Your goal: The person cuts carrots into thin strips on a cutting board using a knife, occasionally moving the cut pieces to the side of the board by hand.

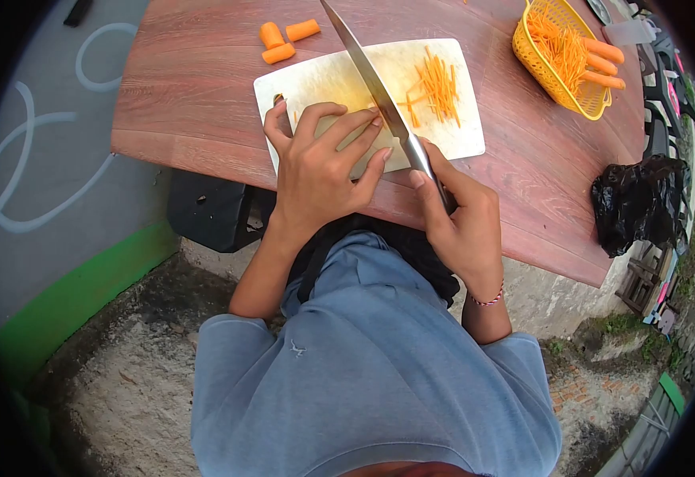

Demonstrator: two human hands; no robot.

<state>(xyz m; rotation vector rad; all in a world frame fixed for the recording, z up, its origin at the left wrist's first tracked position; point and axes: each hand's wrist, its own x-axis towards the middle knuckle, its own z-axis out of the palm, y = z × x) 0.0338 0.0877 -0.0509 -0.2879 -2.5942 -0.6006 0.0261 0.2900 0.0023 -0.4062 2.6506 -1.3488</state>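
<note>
My right hand (463, 211) is closed around the dark handle of a kitchen knife (375, 83), whose long blade points away across the white cutting board (316, 75). My left hand (324, 159) rests on the board left of the blade, fingers bent and fingertips pressed down beside the steel. A bit of orange carrot (372, 105) shows at those fingertips; most of it is hidden by the hand. Thin carrot strips (440, 89) lie in a pile on the board, right of the blade.
Peeled carrot pieces (279, 53) lie on the wooden table (196, 95) beyond the board. A yellow basket (538, 67) at the far right holds shredded carrot and whole carrots (602, 60). A black plastic bag (642, 203) sits at the right edge, and a dark stool (204, 208) stands below left.
</note>
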